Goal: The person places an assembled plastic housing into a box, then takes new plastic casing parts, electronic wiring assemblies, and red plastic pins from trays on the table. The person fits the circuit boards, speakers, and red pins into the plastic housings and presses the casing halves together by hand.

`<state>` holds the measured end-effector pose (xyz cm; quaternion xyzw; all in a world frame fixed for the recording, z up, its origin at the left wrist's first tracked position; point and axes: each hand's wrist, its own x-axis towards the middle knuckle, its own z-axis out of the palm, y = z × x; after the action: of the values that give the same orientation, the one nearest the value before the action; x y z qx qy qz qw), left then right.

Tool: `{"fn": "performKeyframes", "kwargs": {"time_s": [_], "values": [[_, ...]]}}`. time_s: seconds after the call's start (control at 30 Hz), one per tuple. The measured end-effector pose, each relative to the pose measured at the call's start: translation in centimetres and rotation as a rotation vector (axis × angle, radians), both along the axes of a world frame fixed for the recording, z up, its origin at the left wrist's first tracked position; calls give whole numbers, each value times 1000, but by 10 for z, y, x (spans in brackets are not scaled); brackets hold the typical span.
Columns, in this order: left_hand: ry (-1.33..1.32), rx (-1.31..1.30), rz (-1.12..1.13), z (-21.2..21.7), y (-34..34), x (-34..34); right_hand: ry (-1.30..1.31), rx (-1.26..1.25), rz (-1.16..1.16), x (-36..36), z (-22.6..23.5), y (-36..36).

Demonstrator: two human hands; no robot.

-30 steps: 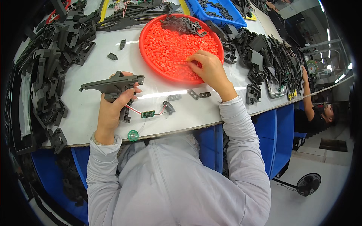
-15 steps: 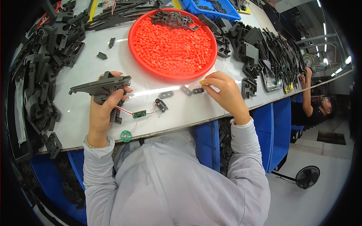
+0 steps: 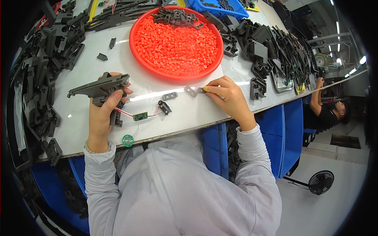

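My left hand (image 3: 101,118) is wrapped round a long dark grey plastic housing (image 3: 100,88), held above the table. Red and white wires lead from beside that hand to a small green circuit board (image 3: 140,116), and on to a small black part (image 3: 164,107). A round green disc (image 3: 127,140) hangs by a thin wire near the front edge. My right hand (image 3: 229,98) is closed in a pinch, its fingertips at a small dark two-hole block (image 3: 201,90); a yellow patch shows at the fingertips. Beside it lie a lighter two-hole block (image 3: 191,91) and a grey two-hole block (image 3: 170,96).
A red round tray (image 3: 132,47) of small orange-red pieces stands behind my hands. Dark plastic parts (image 3: 43,78) are heaped at left, with more parts (image 3: 258,51) at right. A blue bin (image 3: 236,13) sits at the back. Another person (image 3: 325,112) is at the far right.
My right fingertips have come down and left onto the small dark block, which they were just beside before. My left hand keeps hold of the housing. The whole view has shifted slightly.
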<state>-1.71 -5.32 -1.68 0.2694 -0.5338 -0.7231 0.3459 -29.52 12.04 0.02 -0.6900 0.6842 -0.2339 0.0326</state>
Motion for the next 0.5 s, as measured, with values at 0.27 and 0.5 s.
{"fn": "performKeyframes", "kwargs": {"time_s": [0.27, 0.5], "values": [[-1, -14, -1, -1, -1, -1, -77, -115, -47, -6, 12, -19], [24, 10, 17, -1, -1, -1, -27, -58, 6, -8, 15, -78]]}}
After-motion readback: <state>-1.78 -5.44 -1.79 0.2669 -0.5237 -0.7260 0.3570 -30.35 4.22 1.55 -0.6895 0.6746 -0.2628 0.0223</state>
